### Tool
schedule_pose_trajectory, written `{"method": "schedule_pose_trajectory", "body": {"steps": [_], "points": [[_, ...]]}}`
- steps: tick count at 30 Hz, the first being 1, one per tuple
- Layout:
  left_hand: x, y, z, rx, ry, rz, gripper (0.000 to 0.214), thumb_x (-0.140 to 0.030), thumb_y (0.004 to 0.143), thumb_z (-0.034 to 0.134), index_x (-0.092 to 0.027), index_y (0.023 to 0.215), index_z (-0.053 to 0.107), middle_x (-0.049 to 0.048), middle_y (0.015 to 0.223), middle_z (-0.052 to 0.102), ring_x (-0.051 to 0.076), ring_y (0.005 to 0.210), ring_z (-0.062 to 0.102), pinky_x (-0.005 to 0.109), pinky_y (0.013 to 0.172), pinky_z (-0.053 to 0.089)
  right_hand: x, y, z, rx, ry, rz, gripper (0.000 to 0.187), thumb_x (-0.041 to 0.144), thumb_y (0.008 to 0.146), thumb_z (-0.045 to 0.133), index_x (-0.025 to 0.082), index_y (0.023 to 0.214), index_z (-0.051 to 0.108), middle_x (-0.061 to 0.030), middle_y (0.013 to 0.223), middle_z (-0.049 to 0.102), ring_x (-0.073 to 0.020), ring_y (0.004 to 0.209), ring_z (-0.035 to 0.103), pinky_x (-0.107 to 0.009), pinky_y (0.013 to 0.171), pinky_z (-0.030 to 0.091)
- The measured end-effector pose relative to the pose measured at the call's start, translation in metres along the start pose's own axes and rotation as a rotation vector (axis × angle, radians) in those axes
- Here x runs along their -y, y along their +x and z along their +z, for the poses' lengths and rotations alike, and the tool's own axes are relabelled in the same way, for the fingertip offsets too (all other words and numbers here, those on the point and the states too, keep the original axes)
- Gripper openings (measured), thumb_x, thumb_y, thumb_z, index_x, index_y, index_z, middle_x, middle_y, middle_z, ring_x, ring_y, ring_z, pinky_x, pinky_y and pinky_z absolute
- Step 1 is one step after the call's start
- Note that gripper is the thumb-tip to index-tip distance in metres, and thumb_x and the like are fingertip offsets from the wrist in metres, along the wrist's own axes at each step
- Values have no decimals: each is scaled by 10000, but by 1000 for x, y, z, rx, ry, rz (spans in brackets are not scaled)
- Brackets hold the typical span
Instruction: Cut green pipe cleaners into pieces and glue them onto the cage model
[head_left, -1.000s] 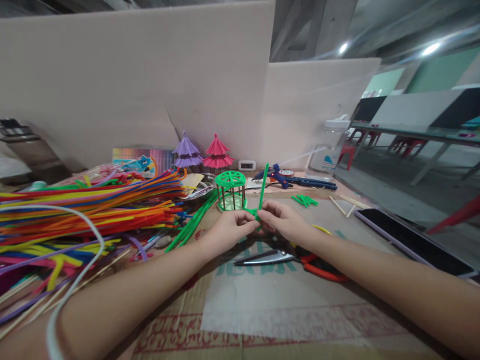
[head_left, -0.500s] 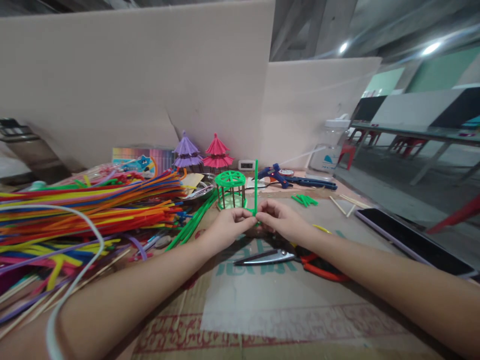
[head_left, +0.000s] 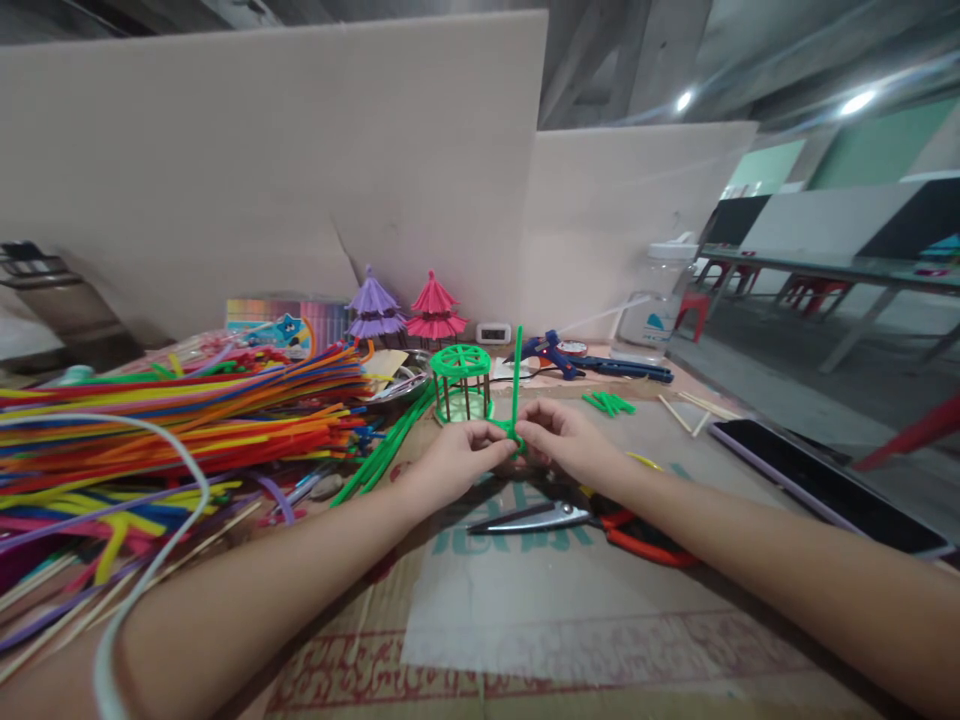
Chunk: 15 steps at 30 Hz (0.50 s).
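Observation:
My left hand (head_left: 466, 458) and my right hand (head_left: 559, 440) meet at mid-table, fingertips pinching a green pipe cleaner (head_left: 517, 375). One length of it sticks straight up between them, and its lower part bends near my fingers, partly hidden. Just behind my left hand stands a small round frame (head_left: 461, 385) with a green spoked top, brown posts and a green base. Scissors (head_left: 536, 517) with orange-red handles lie below my hands, partly under my right forearm. Left of the frame lie loose green pipe cleaners (head_left: 386, 450). Short green pieces (head_left: 609, 403) rest beyond my right hand.
Bundled coloured pipe cleaners (head_left: 225, 400) cover the left side. A purple roof (head_left: 373, 305) and a pink roof (head_left: 433, 305) stand behind. Further right are a glue gun (head_left: 551, 352), pliers (head_left: 626, 368), a clear bottle (head_left: 656, 300) and a phone (head_left: 817, 485). A white cable (head_left: 180, 450) curves over my left arm.
The upright green pipe cleaner has tilted and shifted slightly right. My right fingertips have moved a little, showing more of the bend; both hands stay in nearly the same place.

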<state>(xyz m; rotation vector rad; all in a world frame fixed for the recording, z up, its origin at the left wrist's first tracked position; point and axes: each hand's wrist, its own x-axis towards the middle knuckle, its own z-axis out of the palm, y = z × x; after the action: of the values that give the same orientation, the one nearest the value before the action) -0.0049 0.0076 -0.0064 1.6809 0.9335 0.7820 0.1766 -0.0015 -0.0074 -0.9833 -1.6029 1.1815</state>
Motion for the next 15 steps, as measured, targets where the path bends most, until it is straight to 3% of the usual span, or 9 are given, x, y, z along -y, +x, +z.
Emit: {"method": "schedule_pose_trajectory", "body": {"steps": [10,15], "points": [[-2,-2,2,38,-67,-20,265,-394,770,681,-129,781,670,74,802,737,167,745,673,267,719,498,-5,-1,-2,38,8,18,421,612,788,593,202,816,503,81,556,448,-81,476,395,-232,461,307],[-4,-3,1,27,-14,-11,278,-406,778,669,-129,787,682,75,808,740,164,734,671,261,701,494,-3,0,0,36,9,12,430,609,754,629,204,832,510,80,579,458,-80,481,399,-233,462,301]]}}
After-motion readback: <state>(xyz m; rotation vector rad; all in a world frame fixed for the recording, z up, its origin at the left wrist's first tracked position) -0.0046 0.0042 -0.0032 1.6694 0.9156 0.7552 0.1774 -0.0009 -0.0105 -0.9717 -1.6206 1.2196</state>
